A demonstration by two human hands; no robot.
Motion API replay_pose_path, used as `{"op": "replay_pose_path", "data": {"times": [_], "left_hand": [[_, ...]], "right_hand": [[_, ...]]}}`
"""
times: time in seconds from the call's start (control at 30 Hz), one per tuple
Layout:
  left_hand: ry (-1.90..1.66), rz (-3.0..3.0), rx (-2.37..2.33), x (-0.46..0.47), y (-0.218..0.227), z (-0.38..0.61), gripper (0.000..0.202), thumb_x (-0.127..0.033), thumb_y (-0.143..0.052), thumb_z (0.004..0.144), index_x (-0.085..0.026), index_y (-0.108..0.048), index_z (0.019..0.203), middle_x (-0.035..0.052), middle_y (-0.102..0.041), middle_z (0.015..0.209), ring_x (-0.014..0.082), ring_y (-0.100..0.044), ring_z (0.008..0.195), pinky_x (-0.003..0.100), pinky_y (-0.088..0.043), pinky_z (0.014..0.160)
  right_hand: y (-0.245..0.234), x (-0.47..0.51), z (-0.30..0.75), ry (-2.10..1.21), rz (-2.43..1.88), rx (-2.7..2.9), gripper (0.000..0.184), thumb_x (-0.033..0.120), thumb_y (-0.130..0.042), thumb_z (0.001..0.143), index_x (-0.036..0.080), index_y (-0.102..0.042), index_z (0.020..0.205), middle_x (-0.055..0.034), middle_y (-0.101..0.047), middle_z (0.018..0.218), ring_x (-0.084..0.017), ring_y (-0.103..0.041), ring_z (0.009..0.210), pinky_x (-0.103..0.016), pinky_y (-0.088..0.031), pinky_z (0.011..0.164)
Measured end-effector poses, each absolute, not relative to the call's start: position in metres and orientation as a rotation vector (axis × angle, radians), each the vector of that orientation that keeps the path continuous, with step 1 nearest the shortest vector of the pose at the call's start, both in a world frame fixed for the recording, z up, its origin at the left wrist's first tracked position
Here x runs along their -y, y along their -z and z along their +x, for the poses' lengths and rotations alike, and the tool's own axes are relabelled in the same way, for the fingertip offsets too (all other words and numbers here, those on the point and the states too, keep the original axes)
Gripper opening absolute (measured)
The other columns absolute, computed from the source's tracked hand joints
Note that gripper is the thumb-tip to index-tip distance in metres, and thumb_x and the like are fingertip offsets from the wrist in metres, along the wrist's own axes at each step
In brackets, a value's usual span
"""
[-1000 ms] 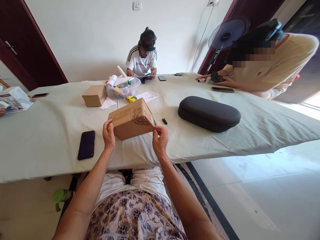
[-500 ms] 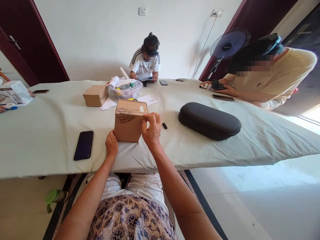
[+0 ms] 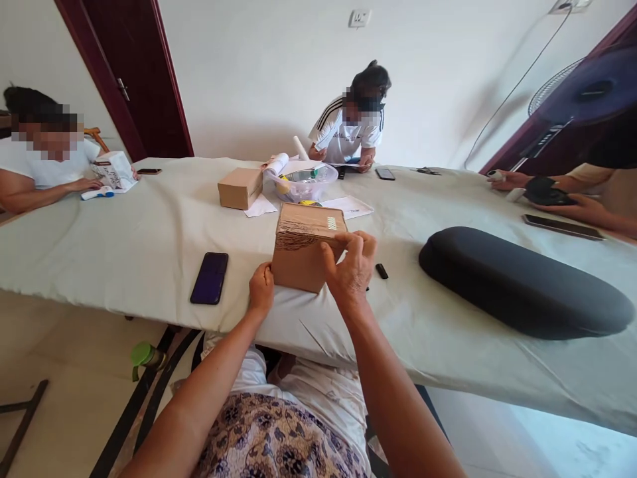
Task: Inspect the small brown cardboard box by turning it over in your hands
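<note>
- A view from a head-worn camera looks down over the person's own two bare forearms, towards a long surface covered in a pale cloth.
- A brown cardboard box stands on the surface close to its near edge, directly in front of the person. Wrinkled brown tape runs across the top of its front face, and a small yellowish label sits on its top.
- The left hand is pressed against the box's lower left corner. Its fingertips are hidden by the box.
- The right hand is clamped on the box's upper right corner, with the fingers curled over the top edge and the thumb on the front face. The two hands are apart, one on each side of the box.
- A dark phone lies flat on the cloth to the left of the box, near the left hand.
- A small black object lies just to the right of the right hand.
- A black oblong case lies further to the right, well apart from the box.
- Behind the held box are a second cardboard box, a clear bowl holding small items, and sheets of paper.
- A person in a white striped shirt sits at the far side. Another person sits at the left end. A third person's hands rest at the right, near another phone.
</note>
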State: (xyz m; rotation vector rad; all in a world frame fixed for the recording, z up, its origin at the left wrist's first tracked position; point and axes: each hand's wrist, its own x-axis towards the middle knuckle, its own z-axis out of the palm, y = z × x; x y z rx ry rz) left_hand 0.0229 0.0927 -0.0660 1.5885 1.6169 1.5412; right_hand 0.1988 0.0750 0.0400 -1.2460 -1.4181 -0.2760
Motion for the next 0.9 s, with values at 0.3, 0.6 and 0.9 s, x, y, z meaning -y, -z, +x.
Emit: {"op": "replay_pose_path", "data": {"times": [0.3, 0.6, 0.9], "left_hand": [[-1.433, 1.648, -1.569, -0.089, 0.057, 0.021, 0.031, -0.022, -0.041, 0.092, -0.019, -0.069, 0.104, 0.0084, -0.075, 0.1, 0.0229, -0.069, 0.09, 0.036, -0.053, 0.084], [-1.447, 1.553, -1.503, -0.09, 0.055, 0.019, 0.027, -0.023, -0.042, 0.092, -0.02, -0.065, 0.105, 0.0094, -0.074, 0.103, 0.0221, -0.069, 0.096, 0.038, -0.053, 0.09], [-1.732, 1.983, -1.231, -0.094, -0.052, 0.024, 0.05, -0.055, -0.057, 0.091, -0.027, -0.057, 0.131, 0.0107, -0.045, 0.148, 0.0269, -0.042, 0.14, 0.042, -0.038, 0.114]], "right_hand": [[-0.039, -0.072, 0.206, 0.243, -1.267, 1.427, 0.023, 0.035, -0.059, 0.086, 0.023, -0.054, 0.105, -0.0095, -0.047, 0.11, -0.027, -0.05, 0.108, -0.05, -0.048, 0.093], [-0.047, -0.073, 0.202, 0.272, -1.325, 1.371, 0.034, 0.053, -0.066, 0.083, 0.023, -0.055, 0.096, -0.0064, -0.05, 0.102, -0.024, -0.053, 0.098, -0.041, -0.051, 0.084], [-0.055, -0.079, 0.203, 0.197, -1.273, 1.341, 0.03, 0.05, -0.06, 0.09, 0.022, -0.055, 0.082, -0.0028, -0.052, 0.091, -0.017, -0.052, 0.08, -0.032, -0.049, 0.072]]}}
